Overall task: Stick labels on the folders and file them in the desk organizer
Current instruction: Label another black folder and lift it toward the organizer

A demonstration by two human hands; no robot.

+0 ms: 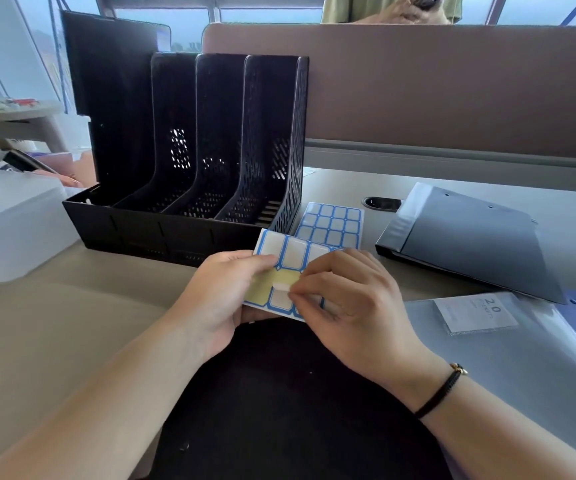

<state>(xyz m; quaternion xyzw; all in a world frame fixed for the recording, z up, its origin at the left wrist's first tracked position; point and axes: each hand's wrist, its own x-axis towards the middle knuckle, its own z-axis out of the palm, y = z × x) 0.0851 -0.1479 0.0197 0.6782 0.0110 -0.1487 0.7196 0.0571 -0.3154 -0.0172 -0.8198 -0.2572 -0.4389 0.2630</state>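
My left hand grips a sheet of blue-bordered white labels by its left edge, above a black folder lying in front of me. My right hand pinches one label that is partly peeled, with yellow backing bare beside it. A second label sheet lies flat on the desk by the black desk organizer, whose slots hold no folders. A dark grey folder lies to the right, and a translucent blue folder lies nearer me at right.
A brown partition runs along the back of the desk, with a person behind it. A cable port sits in the desktop behind the label sheet. A white box stands at the left beside the organizer.
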